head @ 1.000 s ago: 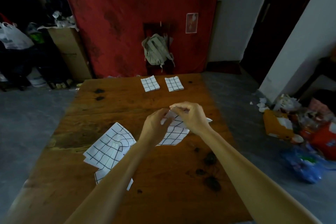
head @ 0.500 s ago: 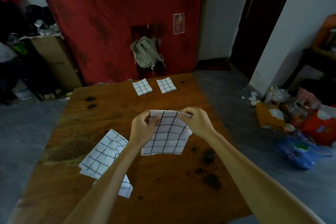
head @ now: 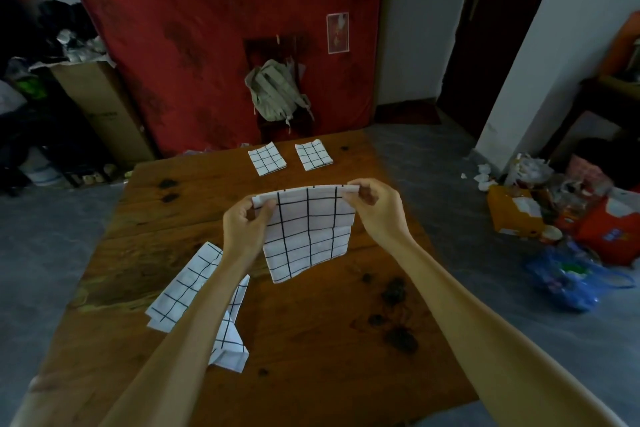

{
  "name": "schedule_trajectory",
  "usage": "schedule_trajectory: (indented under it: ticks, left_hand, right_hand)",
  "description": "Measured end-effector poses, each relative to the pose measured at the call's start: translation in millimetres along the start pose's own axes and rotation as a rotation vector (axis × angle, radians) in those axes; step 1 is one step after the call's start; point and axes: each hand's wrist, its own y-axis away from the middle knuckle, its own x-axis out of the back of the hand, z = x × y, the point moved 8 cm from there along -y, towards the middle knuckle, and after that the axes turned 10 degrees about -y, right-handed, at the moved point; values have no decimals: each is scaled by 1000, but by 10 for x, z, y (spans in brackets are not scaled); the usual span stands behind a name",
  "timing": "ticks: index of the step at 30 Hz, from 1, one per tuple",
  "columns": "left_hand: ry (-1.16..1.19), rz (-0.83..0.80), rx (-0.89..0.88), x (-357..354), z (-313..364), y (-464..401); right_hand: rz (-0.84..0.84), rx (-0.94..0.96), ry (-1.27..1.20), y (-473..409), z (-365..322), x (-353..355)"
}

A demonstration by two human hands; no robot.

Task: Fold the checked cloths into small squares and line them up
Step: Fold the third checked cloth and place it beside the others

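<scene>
Head view shows a checked cloth (head: 308, 232) held up over the middle of the wooden bench (head: 311, 340). The left hand (head: 244, 224) pinches its top left corner, and the right hand (head: 375, 208) pinches its top right corner, so it hangs down flat. Two folded squares (head: 267, 158) sit side by side at the far edge. More unfolded cloths (head: 187, 291) lie on the bench under the left arm.

A lived-in home: backpack (head: 275, 94) on chair, floor clutter (head: 568, 218), wooden table (head: 311, 340).
</scene>
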Motion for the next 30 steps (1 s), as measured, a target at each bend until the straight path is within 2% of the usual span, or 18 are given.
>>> schedule_trajectory:
  ticks: [25,27,30]
  left_hand:
    - [-31,-32,-45,-138,142,30]
    - [-67,-50,-58,-180,157,34]
    - [-129,-89,-81,-292,185,51]
  right_hand:
    - [58,-91,57,-12,119,191]
    - [37,60,240,33,-17,145]
    - [-119,380,517,114,-324,-209]
